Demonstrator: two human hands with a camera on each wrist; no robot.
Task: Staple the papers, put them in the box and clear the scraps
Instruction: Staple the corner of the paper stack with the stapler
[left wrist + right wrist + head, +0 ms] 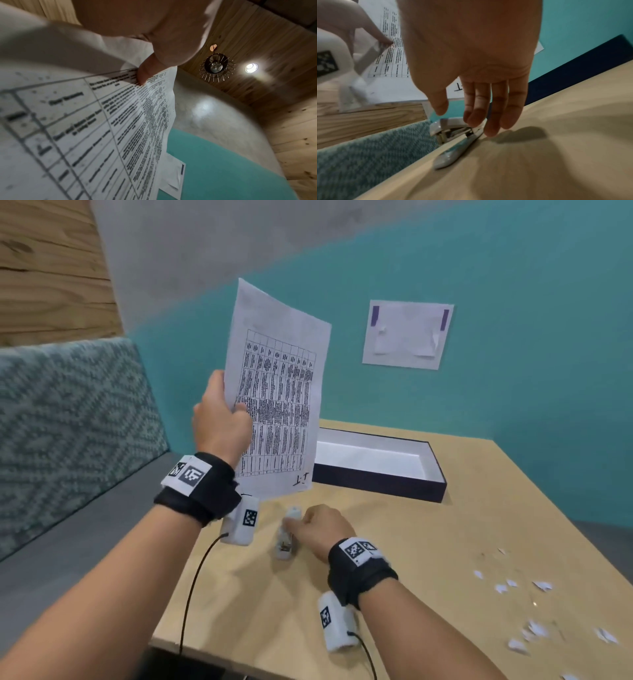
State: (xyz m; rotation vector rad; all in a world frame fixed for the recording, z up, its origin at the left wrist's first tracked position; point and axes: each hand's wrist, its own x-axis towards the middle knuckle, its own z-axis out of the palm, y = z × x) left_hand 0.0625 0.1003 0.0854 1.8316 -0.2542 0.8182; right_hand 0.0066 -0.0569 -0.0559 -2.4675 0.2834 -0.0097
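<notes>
The left hand point(221, 419) grips a printed sheet of papers point(277, 405) by its left edge, thumb on the front over the table of text and fingers behind, holding it upright and slightly tilted in the air above the near-left part of the table point(394, 542). In the left wrist view the thumb point(145, 73) presses on the printed grid near the sheet's edge. How many sheets are in the grip cannot be told.

The right hand point(322, 530) is lowered over a white stapler point(287, 537) that lies on the table just below the papers' bottom edge. In the right wrist view its fingers point(489, 111) are nearly straight and spread, their tips touching or just over the stapler's top near its hinged end; they are not curled round it, and the thumb point(439, 104) hangs apart from it. The stapler point(453, 142) lies flat, its metal mechanism showing.

A long, shallow box point(380, 463), dark outside and white inside, stands open on the far side of the table, behind the papers. White paper scraps point(527, 611) lie scattered on the right part of the table, well apart from the hands. A sheet taped with purple strips point(407, 333) hangs on the teal wall, and a patterned cushioned bench point(68, 422) stands to the left.
</notes>
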